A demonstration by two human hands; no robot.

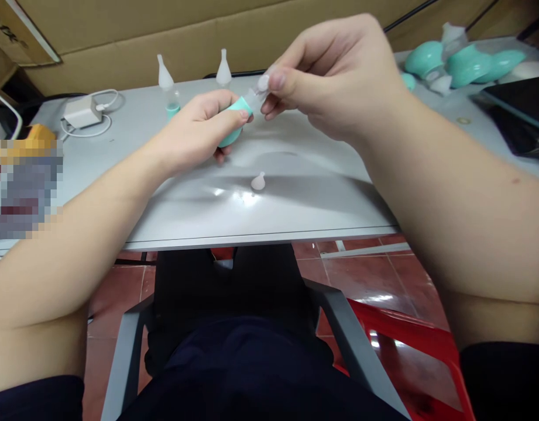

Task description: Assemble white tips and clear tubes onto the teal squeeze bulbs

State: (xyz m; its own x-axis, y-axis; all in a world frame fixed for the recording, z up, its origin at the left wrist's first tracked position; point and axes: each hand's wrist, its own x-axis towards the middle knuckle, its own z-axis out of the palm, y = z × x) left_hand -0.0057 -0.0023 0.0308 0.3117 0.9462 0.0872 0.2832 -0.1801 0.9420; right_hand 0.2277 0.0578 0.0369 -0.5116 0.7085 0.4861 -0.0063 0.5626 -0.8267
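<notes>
My left hand is wrapped round the teal body of a nasal aspirator, which tilts up to the right. Its clear end points toward my right hand. Between thumb and fingers there, I pinch a small translucent white piece at the clear end; whether it is seated on it I cannot tell. A small whitish silicone tip lies on the table below my hands. Behind my left hand stand two more aspirators with long white tips, one on the left and one on the right, its lower part hidden.
The grey table ends just before my lap. Several teal aspirators lie in a heap at the back right, near a dark flat object. A white charger with cable and a yellow object are at the left.
</notes>
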